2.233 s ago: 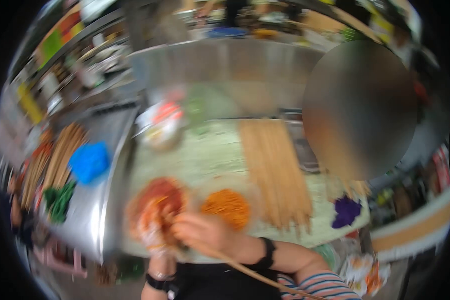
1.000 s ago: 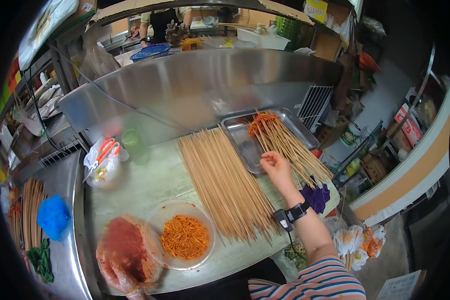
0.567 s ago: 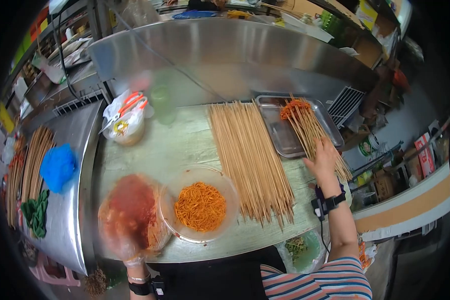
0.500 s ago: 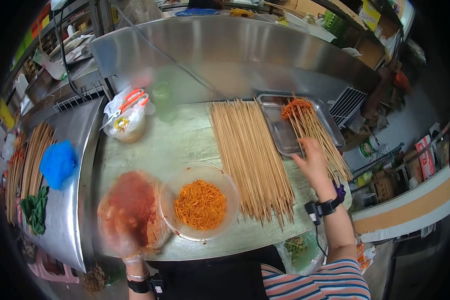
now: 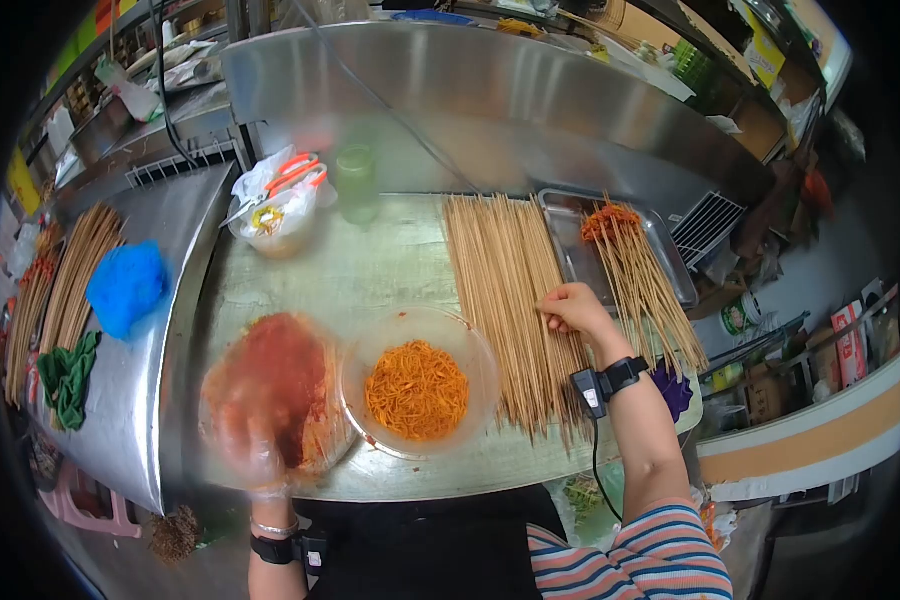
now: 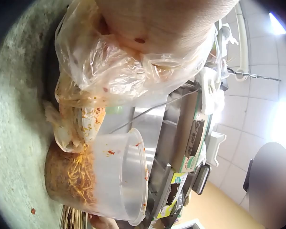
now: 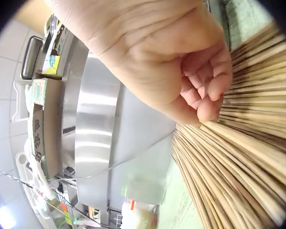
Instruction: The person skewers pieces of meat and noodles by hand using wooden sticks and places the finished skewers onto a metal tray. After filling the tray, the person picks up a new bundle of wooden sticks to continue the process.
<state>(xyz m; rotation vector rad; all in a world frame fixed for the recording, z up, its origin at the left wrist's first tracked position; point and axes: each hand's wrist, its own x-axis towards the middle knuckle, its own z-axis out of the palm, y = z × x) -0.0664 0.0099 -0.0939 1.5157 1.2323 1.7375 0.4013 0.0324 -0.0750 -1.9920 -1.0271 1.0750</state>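
Observation:
In the head view my right hand [image 5: 575, 312] is over a wide row of bamboo sticks [image 5: 505, 290]. The right wrist view shows its fingers curled, with the thumb and a fingertip pinching the end of a stick [image 7: 248, 143]. My left hand [image 5: 260, 445], in a clear plastic glove [image 6: 119, 71], is at a bowl of red food [image 5: 280, 375]; its fingers are blurred and partly hidden. Beside that bowl stands a clear tub [image 5: 485, 385] of orange shreds [image 5: 417, 390]. Sticks with orange food on their ends [image 5: 612, 222] lie across a metal tray [image 5: 570, 250].
A small tub [image 5: 280, 235] with orange-handled scissors [image 5: 295, 172] stands at the back left near a green cup [image 5: 356, 185]. On the left metal counter [image 5: 160, 360] are a blue bag [image 5: 128, 290], a green cloth [image 5: 68, 380] and sticks. A purple cloth [image 5: 673, 392] lies at the right edge.
My right hand has moved left from the food-tipped sticks by the tray to the wide row, and its fingers have curled. My left hand stays at the red food. The head view has shifted.

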